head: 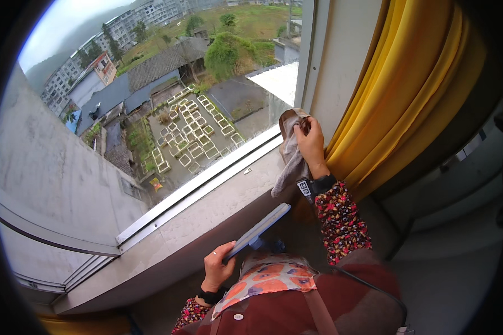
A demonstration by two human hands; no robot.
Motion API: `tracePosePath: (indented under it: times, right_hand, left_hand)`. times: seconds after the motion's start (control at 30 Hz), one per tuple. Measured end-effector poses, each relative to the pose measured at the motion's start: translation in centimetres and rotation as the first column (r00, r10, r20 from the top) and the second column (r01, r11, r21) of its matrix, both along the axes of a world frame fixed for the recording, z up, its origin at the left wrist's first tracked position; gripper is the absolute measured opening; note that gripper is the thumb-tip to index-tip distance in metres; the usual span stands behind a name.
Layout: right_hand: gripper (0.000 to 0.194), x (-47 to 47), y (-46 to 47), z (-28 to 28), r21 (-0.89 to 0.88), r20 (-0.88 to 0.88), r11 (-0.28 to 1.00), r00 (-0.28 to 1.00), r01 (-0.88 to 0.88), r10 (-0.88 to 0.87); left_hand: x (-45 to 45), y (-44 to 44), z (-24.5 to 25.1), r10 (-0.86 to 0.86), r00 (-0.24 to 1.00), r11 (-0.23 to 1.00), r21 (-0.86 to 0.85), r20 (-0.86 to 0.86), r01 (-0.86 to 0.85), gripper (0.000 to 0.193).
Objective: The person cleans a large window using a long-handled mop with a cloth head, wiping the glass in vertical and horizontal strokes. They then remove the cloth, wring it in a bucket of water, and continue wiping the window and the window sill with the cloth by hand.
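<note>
My left hand (218,264) grips one end of a blue and grey window squeegee (260,230), which slants up to the right in front of the sill's inner edge. My right hand (310,140) holds a crumpled grey-brown cloth (291,155) at the right end of the window track, beside the frame. The cloth hangs over the edge of the windowsill (218,188). A small metal piece (247,171) lies on the sill, left of the cloth.
A yellow curtain (398,96) hangs close to my right arm. The sliding window's metal track (201,184) runs along the sill, and the opening looks down from a height onto a yard with planter boxes. A window sash frame (58,243) stands at the left.
</note>
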State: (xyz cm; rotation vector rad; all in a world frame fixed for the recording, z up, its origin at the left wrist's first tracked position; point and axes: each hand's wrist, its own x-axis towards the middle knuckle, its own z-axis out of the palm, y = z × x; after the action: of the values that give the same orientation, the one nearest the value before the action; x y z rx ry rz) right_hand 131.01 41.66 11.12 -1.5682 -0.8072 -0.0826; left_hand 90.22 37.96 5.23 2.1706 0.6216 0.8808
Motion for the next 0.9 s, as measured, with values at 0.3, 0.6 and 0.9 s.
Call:
tracePosePath:
  times: [0.3,0.6,0.9]
  right_hand:
    - [0.047,2.5,5.2,5.0,0.169,0.579,0.972,0.781,0.164,-0.233]
    - [0.034,0.6,4.3,-2.8,-0.231,-0.017,0.967,0.994,-0.105,0.104]
    - [0.026,0.3,6.5,-0.5,0.133,0.147,0.97,0.964,0.203,-0.222]
  left_hand:
    - [-0.8,-0.6,-0.2,0.055,0.998,0.998,0.0,-0.015,-0.055,0.036]
    - [-1.0,-0.7,0.2,0.052,0.998,0.998,0.027,-0.022,-0.051,0.034]
    - [-1.2,-1.3,0.3,0.05,0.999,0.999,0.0,-0.019,-0.05,0.036]
